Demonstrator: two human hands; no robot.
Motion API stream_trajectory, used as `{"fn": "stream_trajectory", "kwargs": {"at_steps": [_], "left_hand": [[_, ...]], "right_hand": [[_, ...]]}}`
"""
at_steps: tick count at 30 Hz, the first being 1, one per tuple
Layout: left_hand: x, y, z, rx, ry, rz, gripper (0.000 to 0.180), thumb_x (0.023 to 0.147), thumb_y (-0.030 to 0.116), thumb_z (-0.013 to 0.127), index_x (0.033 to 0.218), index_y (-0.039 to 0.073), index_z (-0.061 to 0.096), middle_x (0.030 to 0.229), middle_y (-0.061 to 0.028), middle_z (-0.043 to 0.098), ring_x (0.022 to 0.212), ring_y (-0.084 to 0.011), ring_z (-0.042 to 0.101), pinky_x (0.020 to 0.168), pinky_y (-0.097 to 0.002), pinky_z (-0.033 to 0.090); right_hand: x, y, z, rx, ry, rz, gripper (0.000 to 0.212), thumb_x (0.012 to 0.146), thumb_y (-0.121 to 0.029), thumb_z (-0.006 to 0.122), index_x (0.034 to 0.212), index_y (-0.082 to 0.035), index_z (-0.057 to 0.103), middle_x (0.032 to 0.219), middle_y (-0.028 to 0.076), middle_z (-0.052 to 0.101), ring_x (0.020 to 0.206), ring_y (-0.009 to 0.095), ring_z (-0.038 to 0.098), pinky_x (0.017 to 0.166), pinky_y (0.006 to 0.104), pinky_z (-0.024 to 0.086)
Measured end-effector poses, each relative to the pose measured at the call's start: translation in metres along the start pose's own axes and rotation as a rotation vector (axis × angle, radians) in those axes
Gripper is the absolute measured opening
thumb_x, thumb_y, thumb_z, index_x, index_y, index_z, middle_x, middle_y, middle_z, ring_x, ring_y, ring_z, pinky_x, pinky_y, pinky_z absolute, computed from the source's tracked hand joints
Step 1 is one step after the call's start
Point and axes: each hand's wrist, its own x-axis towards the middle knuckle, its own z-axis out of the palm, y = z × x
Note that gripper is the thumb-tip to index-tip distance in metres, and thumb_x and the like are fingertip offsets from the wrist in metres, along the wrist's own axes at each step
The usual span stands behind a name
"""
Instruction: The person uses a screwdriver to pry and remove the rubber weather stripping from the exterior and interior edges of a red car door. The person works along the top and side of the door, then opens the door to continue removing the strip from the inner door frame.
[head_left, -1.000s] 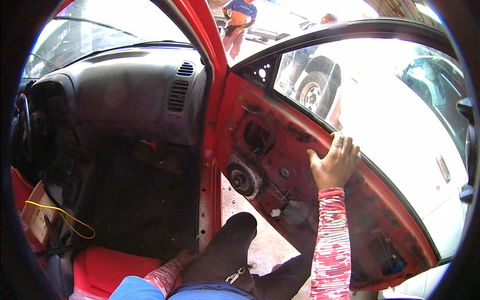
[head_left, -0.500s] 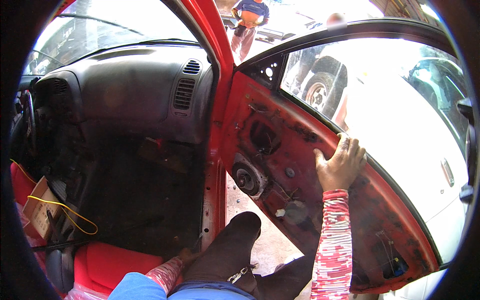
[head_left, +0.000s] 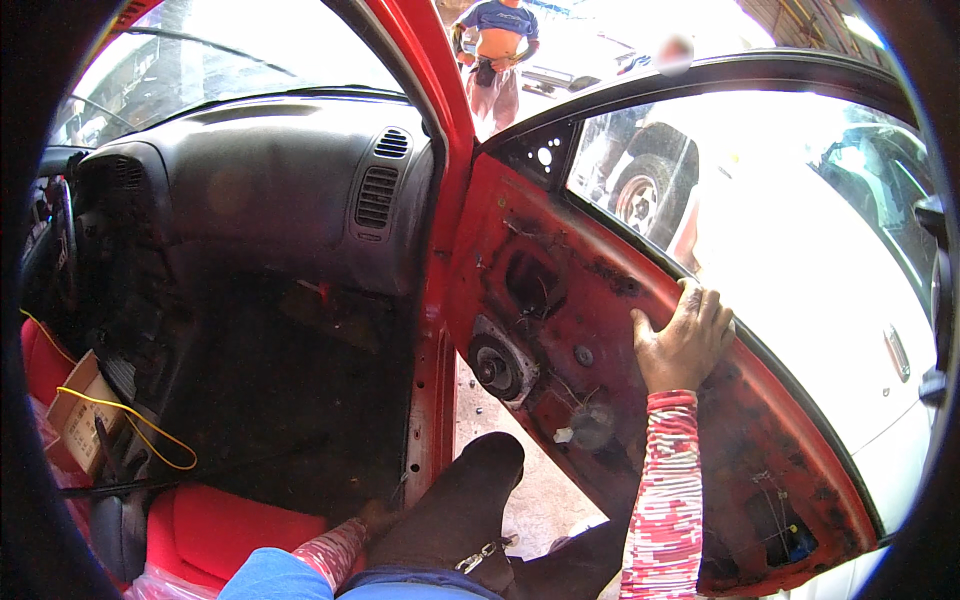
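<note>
My right hand grips the top edge of an open red car door, its fingers over the window sill and the thumb on the inner side. The door's inner trim is off, so bare metal, holes, loose wires and a round speaker show. My left hand is low beside my thigh, near the red seat and the door sill. Its fingers are mostly hidden, and I cannot make out what they touch.
A dark dashboard and a dark footwell lie to the left. An open cardboard box with a yellow cable sits by the seat. Beyond the door stand a white vehicle and a person.
The view has shifted slightly, so the car and door sit a little lower and further right. My right hand stays on the door edge; my left hand stays low.
</note>
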Motion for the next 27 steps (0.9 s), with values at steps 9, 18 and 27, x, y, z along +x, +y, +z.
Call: {"fn": "stream_trajectory", "kwargs": {"at_steps": [9,18,27], "left_hand": [[-0.003,0.009,-0.006,0.005,-0.101,-0.114,0.082,0.078,0.066,0.075,0.121,-0.005,0.071,0.116,-0.0261,0.073,0.109,-0.038,0.071,0.095,-0.0444,0.053],[-0.017,0.025,-0.011,0.007,-0.058,-0.119,0.079,0.079,0.067,0.072,0.116,-0.003,0.074,0.113,-0.0265,0.074,0.107,-0.0392,0.071,0.093,-0.0458,0.053],[-0.003,0.01,-0.004,0.175,-0.08,-0.134,0.086,0.079,0.075,0.066,0.115,-0.003,0.075,0.117,-0.0299,0.071,0.112,-0.0448,0.068,0.097,-0.0499,0.051]], "right_hand": [[0.0,0.0,-0.001,0.01,-0.017,0.006,0.074,0.07,-0.041,0.088,0.127,-0.004,0.061,0.122,0.013,0.055,0.117,0.033,0.052,0.107,0.0519,0.039],[0.0,0.0,-0.001,-0.001,-0.021,0.008,0.074,0.07,-0.042,0.088,0.127,-0.005,0.06,0.123,0.013,0.055,0.117,0.033,0.052,0.107,0.0523,0.038],[0.0,0.001,-0.001,0.004,0.004,-0.004,0.073,0.068,-0.041,0.089,0.125,-0.006,0.061,0.121,0.012,0.056,0.115,0.033,0.054,0.105,0.0515,0.04]]}}
